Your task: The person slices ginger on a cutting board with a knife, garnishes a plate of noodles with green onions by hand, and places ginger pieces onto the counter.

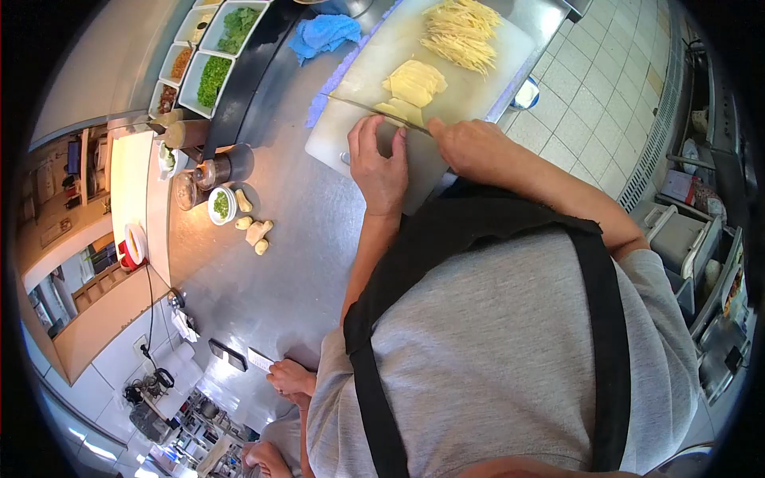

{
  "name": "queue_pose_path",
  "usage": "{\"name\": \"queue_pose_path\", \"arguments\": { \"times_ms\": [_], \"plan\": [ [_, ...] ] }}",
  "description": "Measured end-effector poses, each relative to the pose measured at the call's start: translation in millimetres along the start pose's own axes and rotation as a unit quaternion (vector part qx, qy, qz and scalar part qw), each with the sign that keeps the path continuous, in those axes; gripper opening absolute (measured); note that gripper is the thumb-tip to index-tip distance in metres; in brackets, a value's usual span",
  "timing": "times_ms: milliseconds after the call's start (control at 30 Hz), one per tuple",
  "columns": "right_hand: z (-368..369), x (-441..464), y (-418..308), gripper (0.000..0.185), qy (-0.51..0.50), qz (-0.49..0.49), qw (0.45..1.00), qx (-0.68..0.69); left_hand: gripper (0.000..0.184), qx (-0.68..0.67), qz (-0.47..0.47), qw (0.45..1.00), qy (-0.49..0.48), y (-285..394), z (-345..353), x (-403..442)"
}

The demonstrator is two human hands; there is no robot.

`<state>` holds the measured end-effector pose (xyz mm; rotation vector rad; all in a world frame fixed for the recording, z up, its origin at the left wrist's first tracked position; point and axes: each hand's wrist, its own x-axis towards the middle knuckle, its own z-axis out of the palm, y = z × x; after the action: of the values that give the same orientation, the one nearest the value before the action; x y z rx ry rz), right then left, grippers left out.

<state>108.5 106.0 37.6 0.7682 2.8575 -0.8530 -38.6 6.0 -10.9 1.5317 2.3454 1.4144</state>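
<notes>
My right hand is closed round the handle of a knife, whose blade runs leftward across the white cutting board. My left hand is on the near side of the blade, fingers bent and fingertips close to it. Whatever lies under those fingertips is hidden. Just beyond the blade are thin pale yellow slices that look like ginger, some overlapping. A heap of fine pale yellow shreds is farther up the board.
A blue cloth lies left of the board. White containers of chopped greens line the back. Ginger-like pieces sit beside a small bowl. Another person's hand is near a white card-like item and a phone.
</notes>
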Motion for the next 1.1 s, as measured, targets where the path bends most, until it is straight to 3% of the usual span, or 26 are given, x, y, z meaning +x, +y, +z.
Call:
{"name": "queue_pose_path", "arguments": {
  "times_ms": [167, 267, 567, 767, 1100],
  "plan": [
    [-5.4, -16.2, 35.4, 0.018, -0.031, -0.007, 0.993, 0.11, 0.035, -0.011, -0.022, 1.0, -0.02, 3.6, -1.0, 0.1],
    [-12.1, -20.4, 22.2, 0.018, -0.016, 0.023, 0.999, 0.032, 0.035, -0.009, -0.027, 0.999, -0.019, 3.8, -3.2, 0.3],
    [-24.5, -33.5, 8.1, 0.016, 0.002, 0.032, 0.999, -0.003, 0.037, -0.016, -0.04, 0.999, -0.014, 1.5, 0.2, 0.3],
    [-12.8, -36.6, 19.5, 0.018, -0.037, 0.07, 0.997, 0.008, 0.037, -0.026, -0.05, 0.998, -0.016, 4.5, -2.3, 1.7],
    [-42.2, -57.9, 32.5, 0.018, 0.005, 0.078, 0.989, 0.126, 0.03, 0.023, -0.03, 0.996, -0.084, 5.1, -32.4, 18.4]
  ]
}}
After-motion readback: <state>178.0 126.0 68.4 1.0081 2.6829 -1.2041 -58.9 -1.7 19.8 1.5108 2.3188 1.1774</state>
